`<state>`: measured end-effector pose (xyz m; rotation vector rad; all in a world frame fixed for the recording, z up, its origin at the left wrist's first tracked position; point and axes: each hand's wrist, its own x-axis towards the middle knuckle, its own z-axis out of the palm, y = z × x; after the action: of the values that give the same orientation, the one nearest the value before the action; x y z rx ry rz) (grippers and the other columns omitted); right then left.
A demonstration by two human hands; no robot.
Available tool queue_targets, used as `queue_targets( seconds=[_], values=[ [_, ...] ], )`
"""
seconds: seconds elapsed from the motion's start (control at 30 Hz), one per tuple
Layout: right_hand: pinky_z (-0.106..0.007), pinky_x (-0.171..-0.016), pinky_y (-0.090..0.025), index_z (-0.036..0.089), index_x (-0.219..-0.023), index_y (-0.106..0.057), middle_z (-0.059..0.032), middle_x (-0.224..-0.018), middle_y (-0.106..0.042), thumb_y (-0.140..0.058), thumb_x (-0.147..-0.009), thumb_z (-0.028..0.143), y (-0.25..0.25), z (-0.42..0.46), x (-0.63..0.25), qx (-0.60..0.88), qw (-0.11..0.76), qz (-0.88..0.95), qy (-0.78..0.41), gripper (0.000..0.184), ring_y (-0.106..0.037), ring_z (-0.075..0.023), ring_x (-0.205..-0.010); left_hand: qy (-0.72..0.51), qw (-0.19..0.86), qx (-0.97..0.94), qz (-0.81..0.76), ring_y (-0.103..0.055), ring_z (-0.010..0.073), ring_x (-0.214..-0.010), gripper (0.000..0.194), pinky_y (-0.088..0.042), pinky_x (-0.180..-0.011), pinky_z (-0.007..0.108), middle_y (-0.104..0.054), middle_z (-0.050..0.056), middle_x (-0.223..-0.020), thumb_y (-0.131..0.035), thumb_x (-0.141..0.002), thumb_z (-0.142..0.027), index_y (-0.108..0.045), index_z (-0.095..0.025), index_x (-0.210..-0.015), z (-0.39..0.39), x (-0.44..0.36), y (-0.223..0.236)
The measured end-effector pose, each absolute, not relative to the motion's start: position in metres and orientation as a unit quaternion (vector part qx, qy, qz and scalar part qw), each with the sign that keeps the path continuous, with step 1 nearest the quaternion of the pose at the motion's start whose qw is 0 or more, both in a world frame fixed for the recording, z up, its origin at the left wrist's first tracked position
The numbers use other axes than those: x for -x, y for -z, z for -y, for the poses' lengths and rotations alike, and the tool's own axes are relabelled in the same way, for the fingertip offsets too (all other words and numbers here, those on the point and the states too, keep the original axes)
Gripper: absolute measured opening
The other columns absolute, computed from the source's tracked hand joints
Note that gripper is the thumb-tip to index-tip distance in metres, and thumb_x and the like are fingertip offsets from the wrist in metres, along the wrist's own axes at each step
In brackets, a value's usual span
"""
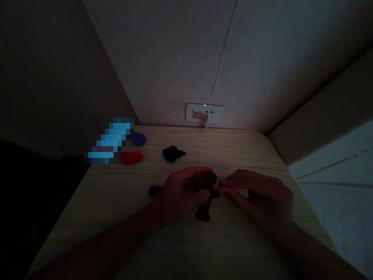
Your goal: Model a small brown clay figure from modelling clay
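A small dark brown clay figure with a round head, a stubby arm and two short legs is at the middle of the wooden tabletop. My left hand is closed around its left side, thumb across its body and fingers behind the head. Just right of the figure's arm, my right hand pinches thumb and forefinger together. Whatever lies between those fingertips is too small and dark to make out. Partly hidden behind my left hand is a dark brown lump.
Further back lie a black clay lump with a thin tip, a red lump and a purple lump. A bright pixelated object is at the left edge. The back wall holds a socket with a plug. The light is dim.
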<state>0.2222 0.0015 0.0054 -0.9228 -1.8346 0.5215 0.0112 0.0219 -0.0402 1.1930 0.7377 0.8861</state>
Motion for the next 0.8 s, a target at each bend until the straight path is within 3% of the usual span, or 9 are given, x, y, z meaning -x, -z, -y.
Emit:
queue_targets(
  seconds=[0.43, 0.8],
  values=[
    [-0.025, -0.063, -0.067, 0.033, -0.096, -0.086, 0.0017, -0.085, -0.085, -0.089, -0.079, 0.013, -0.0030, -0.0019, -0.2218, 0.424, 0.505, 0.690, -0.298, 0.027, -0.081, -0.0174, -0.070, -0.398, 0.679, -0.522, -0.327, -0.077, 0.0268, -0.101, 0.051, -0.061, -0.091, 0.041, -0.080, 0.015, -0.116, -0.084, -0.082, -0.027, -0.072, -0.016, -0.130, -0.0213, -0.0112, 0.0392],
    [-0.025, -0.060, -0.064, 0.034, -0.107, -0.085, -0.0001, -0.085, -0.084, -0.085, -0.084, 0.014, -0.0033, 0.0000, -0.2246, 0.390, 0.491, 0.737, -0.252, 0.030, -0.078, -0.0169, -0.068, -0.400, 0.681, -0.523, -0.320, -0.076, 0.0277, -0.108, 0.052, -0.060, -0.097, 0.042, -0.079, 0.015, -0.120, -0.085, -0.083, -0.029, -0.072, -0.018, -0.132, -0.0224, -0.0112, 0.0446]
  ],
)
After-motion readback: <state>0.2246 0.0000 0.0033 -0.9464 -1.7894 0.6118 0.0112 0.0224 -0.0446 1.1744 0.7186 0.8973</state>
